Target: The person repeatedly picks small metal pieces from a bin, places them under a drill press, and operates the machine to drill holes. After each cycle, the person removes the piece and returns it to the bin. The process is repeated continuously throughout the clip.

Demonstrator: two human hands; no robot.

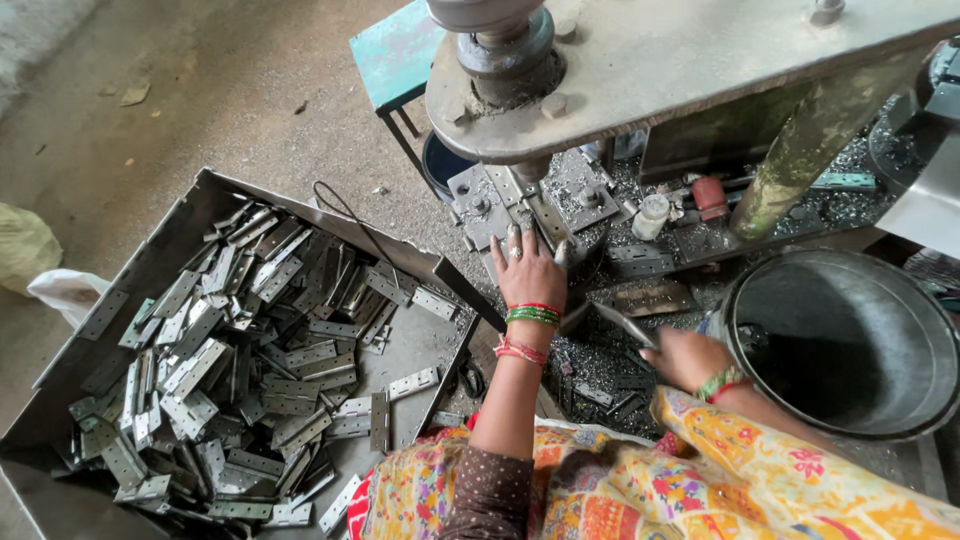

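Still early: your left hand [528,272] lies flat-fingered at the press die [530,205], right hand [685,358] pinching a hinge [622,323]; tray [150,265] at 9 o'clock full, bucket [800,290] at 3 o'clock looks empty.

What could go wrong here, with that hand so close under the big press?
1. The left hand rests on the die plate right below the press head; if it came down, the fingers could be crushed.
2. The right hand holds a thin metal piece whose edges may cut bare skin.
3. Metal chips litter the bench around both hands and could prick them.
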